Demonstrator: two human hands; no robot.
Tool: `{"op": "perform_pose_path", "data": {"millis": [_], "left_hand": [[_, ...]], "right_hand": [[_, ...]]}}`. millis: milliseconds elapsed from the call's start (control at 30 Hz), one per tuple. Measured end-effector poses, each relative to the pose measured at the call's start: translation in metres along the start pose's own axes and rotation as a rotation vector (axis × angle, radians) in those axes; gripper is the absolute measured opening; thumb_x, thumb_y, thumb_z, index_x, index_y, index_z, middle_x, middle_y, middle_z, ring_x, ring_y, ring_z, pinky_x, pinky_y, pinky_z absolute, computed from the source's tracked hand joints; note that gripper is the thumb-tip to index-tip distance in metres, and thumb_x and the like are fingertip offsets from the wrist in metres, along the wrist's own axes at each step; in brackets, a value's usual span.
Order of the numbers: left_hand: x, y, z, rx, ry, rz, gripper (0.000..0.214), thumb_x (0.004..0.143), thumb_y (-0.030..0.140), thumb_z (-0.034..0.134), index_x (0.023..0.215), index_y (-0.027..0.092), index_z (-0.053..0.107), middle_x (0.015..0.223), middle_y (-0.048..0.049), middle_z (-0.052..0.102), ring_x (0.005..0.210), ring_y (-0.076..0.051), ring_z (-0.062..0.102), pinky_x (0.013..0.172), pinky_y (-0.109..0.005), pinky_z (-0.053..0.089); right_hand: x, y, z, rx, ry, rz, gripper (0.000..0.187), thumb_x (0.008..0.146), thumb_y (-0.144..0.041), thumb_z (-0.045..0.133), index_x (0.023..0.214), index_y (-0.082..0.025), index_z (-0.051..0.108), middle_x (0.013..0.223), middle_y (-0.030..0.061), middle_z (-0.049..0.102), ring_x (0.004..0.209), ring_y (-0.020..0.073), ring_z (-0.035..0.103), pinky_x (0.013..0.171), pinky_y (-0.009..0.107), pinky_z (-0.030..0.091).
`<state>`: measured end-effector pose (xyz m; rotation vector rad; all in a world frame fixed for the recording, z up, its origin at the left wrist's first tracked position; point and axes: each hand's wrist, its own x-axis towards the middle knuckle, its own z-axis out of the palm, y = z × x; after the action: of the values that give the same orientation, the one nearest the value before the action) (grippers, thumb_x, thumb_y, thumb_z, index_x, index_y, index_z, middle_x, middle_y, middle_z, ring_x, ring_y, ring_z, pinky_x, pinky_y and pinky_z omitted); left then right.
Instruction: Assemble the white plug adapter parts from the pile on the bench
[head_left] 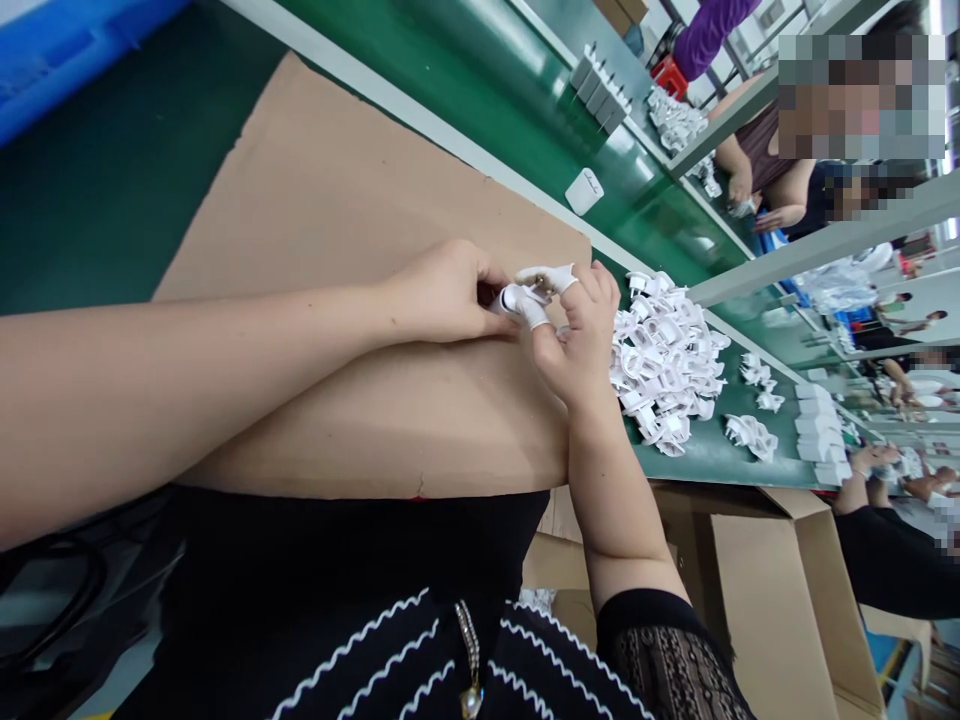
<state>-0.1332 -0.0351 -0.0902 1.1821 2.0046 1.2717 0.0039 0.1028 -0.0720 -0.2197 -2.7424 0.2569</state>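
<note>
My left hand [446, 292] and my right hand [581, 335] meet over a brown cardboard sheet [337, 200]. Both pinch one small white plastic part [517, 298] between fingertips that wear white finger cots. The left fingers are curled into a pinch on its left end. The right thumb and forefinger press on its right end. Just right of my right hand lies a heap of several white plastic parts [667, 360].
The cardboard lies on a green bench [487, 90]. Smaller clumps of white parts [750, 435] lie further right, and a white block [583, 190] sits on the belt. Other people work across the belt [765, 170] and at right [885, 520]. An open cardboard box [787, 590] stands below.
</note>
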Motion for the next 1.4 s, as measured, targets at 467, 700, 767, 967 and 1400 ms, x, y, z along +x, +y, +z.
{"op": "perform_pose_path", "data": {"millis": [467, 700, 767, 967, 1400], "left_hand": [[-0.001, 0.004, -0.001, 0.062, -0.027, -0.025, 0.016, 0.072, 0.029, 0.081, 0.073, 0.017, 0.071, 0.073, -0.0019, 0.067, 0.07, -0.019, 0.058, 0.064, -0.032, 0.038], [0.0, 0.003, 0.0, 0.061, -0.01, -0.02, 0.013, 0.072, 0.026, 0.083, 0.078, 0.017, 0.075, 0.076, -0.0001, 0.07, 0.072, -0.019, 0.061, 0.065, -0.031, 0.04], [0.0, 0.004, 0.001, 0.063, -0.012, -0.03, 0.012, 0.072, 0.025, 0.083, 0.077, 0.017, 0.075, 0.075, 0.0003, 0.07, 0.072, -0.019, 0.061, 0.065, -0.031, 0.04], [0.001, 0.001, 0.001, 0.072, -0.005, -0.01, 0.017, 0.072, 0.03, 0.084, 0.074, 0.018, 0.072, 0.072, 0.0015, 0.067, 0.07, -0.018, 0.061, 0.063, -0.03, 0.04], [0.003, -0.004, 0.003, 0.054, -0.007, 0.028, 0.025, 0.074, 0.035, 0.084, 0.073, 0.015, 0.071, 0.067, 0.0022, 0.062, 0.065, -0.014, 0.056, 0.062, -0.028, 0.036]], "right_hand": [[-0.001, -0.003, -0.003, -0.014, 0.024, 0.031, 0.028, 0.085, -0.016, 0.051, 0.107, -0.027, 0.064, 0.106, 0.0074, 0.059, 0.117, 0.0327, 0.053, 0.119, 0.066, 0.022], [-0.002, 0.003, 0.003, -0.056, 0.095, -0.04, 0.026, 0.085, -0.018, 0.051, 0.107, -0.026, 0.063, 0.104, 0.0057, 0.061, 0.114, 0.0299, 0.056, 0.121, 0.063, 0.022], [-0.002, 0.004, 0.005, -0.072, 0.119, -0.055, 0.026, 0.086, -0.019, 0.05, 0.108, -0.027, 0.062, 0.104, 0.0053, 0.062, 0.113, 0.0294, 0.056, 0.121, 0.062, 0.022], [-0.001, 0.006, 0.007, -0.128, 0.112, -0.095, 0.027, 0.087, -0.02, 0.051, 0.11, -0.028, 0.062, 0.1, 0.0044, 0.063, 0.109, 0.0284, 0.058, 0.12, 0.061, 0.025], [0.001, 0.007, 0.01, 0.018, 0.131, -0.069, 0.025, 0.09, -0.021, 0.053, 0.111, -0.027, 0.065, 0.096, 0.0048, 0.063, 0.1, 0.0254, 0.061, 0.115, 0.056, 0.038]]}}
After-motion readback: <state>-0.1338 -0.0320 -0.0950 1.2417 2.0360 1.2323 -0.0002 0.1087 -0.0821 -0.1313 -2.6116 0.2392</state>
